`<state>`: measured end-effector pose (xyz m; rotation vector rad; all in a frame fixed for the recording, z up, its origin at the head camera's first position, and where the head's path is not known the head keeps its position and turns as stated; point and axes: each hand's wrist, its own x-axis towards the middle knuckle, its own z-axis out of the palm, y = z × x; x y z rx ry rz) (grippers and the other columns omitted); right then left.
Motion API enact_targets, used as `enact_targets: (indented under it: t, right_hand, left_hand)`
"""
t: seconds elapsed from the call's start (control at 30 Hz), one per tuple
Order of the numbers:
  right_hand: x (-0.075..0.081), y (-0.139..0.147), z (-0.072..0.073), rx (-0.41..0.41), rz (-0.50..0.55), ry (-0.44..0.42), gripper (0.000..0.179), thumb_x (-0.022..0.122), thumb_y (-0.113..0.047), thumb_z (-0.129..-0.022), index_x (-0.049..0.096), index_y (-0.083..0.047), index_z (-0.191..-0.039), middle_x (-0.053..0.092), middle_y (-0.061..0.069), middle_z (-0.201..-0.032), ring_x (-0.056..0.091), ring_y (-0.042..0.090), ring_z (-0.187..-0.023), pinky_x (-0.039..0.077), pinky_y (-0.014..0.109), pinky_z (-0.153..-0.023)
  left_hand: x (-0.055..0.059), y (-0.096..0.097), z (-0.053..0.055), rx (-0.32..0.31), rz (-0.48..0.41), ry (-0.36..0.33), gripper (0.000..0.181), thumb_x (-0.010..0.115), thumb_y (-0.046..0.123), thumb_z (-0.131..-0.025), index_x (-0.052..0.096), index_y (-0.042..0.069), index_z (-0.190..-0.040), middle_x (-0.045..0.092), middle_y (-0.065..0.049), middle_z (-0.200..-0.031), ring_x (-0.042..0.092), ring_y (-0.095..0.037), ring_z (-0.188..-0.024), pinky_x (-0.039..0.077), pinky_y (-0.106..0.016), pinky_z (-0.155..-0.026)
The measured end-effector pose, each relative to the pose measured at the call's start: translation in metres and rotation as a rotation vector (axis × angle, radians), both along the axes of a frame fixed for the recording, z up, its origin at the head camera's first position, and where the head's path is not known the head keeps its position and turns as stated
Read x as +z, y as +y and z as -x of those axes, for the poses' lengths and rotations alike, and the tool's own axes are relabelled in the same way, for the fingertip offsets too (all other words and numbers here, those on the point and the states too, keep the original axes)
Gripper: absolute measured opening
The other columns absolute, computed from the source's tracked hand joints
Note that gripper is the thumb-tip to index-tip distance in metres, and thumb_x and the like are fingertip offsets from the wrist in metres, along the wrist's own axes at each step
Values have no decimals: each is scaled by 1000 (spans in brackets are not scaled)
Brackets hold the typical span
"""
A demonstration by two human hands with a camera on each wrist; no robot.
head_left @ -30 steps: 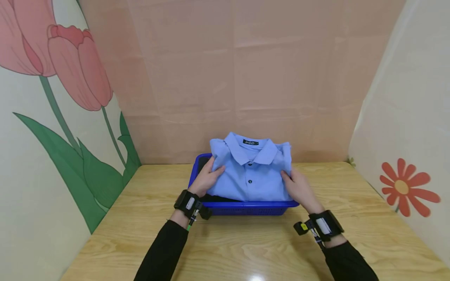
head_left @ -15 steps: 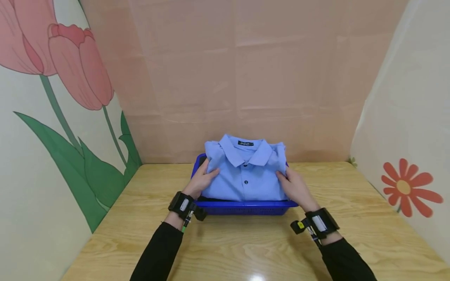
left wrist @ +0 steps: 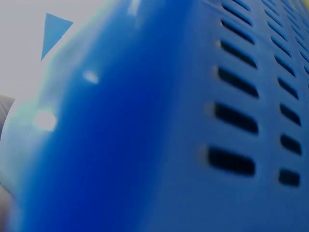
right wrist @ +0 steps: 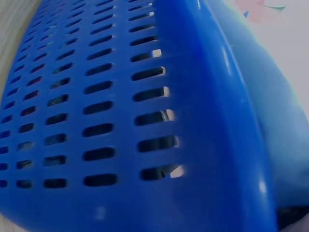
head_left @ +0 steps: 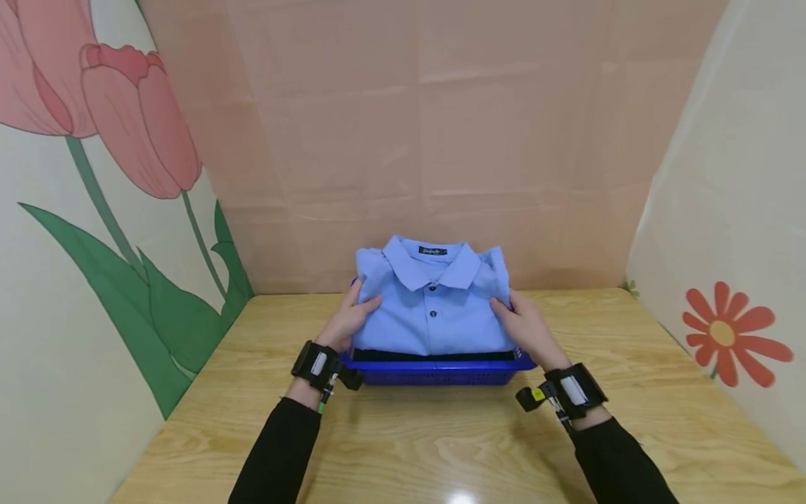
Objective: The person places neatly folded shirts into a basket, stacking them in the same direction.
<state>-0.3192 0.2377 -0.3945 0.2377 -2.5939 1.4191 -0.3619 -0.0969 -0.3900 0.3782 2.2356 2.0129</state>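
A light blue polo shirt [head_left: 434, 315], folded with its collar up and buttons to the front, lies over a blue plastic basket [head_left: 434, 376]. At the shirt's left side my left hand [head_left: 345, 318] grips the edge, thumb on the front and fingers behind. My right hand [head_left: 529, 325] grips the opposite edge in the same way. Under the shirt's lower hem shows a strip of black cloth [head_left: 434, 355] inside the basket. Both wrist views are mostly filled by the slotted basket wall [left wrist: 193, 193], with the pale blue shirt [right wrist: 280, 125] beyond the rim in the right one.
The basket stands toward the back of a wooden table [head_left: 428, 441], before a brownish sheet-covered wall [head_left: 415, 140]. Side panels carry painted tulips [head_left: 138, 119] on the left and a red flower [head_left: 724, 334] on the right.
Both hands have shifted the shirt to the left over the basket, and its hem has risen a little lately, baring more black cloth along the front. The basket stays in place.
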Motion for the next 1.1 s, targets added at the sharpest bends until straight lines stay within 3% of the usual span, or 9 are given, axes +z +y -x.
enact_targets:
  t: [0.17, 0.33, 0.53, 0.7, 0.77, 0.87, 1.0, 1.1]
  right_hand:
    - [-5, -1, 1, 9, -92, 28, 44, 44, -32, -105, 51, 3, -132, 54, 25, -132, 52, 37, -120, 43, 58, -98]
    - [-15, -2, 7, 8, -238, 138, 26, 50, -24, -103, 57, -1, -113, 60, 16, -102, 56, 27, -91, 48, 43, -78]
    - [-14, -5, 6, -2, -306, 193, 20, 54, -17, -101, 58, -2, -113, 53, 8, -82, 53, 22, -74, 42, 35, -66]
    - [-9, -6, 3, -2, -366, 166, 30, 56, -16, -99, 57, 5, -121, 61, 15, -94, 57, 24, -78, 48, 39, -69]
    - [-8, -5, 3, -11, -383, 150, 39, 57, -17, -99, 53, 8, -128, 64, 23, -107, 63, 29, -89, 53, 46, -78]
    - [-8, -3, 3, -52, -413, 159, 57, 62, -19, -96, 42, 14, -138, 57, 35, -127, 62, 42, -110, 50, 57, -92]
    - [-7, -4, 2, -102, -462, 240, 70, 67, -18, -92, 34, 16, -143, 47, 40, -135, 54, 50, -119, 45, 60, -96]
    - [-5, -10, 2, -98, -568, 354, 63, 67, -13, -91, 40, 14, -141, 46, 38, -137, 51, 50, -123, 42, 61, -101]
  left_hand:
    - [-5, -3, 1, 1, 26, -20, 64, 54, 22, -101, 22, 35, -155, 23, -4, -160, 25, -31, -145, 20, -58, -117]
    - [-11, -4, 3, -13, 52, 12, 63, 53, 16, -101, 25, 32, -155, 28, -6, -159, 29, -32, -144, 24, -57, -116]
    - [-11, -1, 1, 1, 116, 14, 64, 53, 15, -101, 25, 32, -155, 28, -5, -160, 28, -31, -145, 23, -56, -116]
    - [-13, 2, 3, 31, 216, 48, 69, 55, 13, -99, 18, 19, -158, 25, -9, -161, 25, -31, -147, 21, -53, -118]
    - [-13, 3, 3, 61, 276, 60, 75, 56, 14, -99, 11, 13, -158, 20, -12, -162, 21, -31, -148, 20, -51, -119]
    - [-12, 4, 3, 131, 404, 105, 87, 60, 19, -96, 0, 2, -157, 24, -22, -160, 26, -34, -147, 25, -48, -118]
    - [-6, 5, -1, 220, 523, 215, 95, 64, 21, -93, -3, -4, -155, 30, -32, -153, 33, -38, -143, 29, -46, -117]
    - [-3, 6, -3, 232, 617, 312, 92, 65, 22, -93, 3, -1, -156, 21, -29, -158, 29, -39, -145, 29, -46, -117]
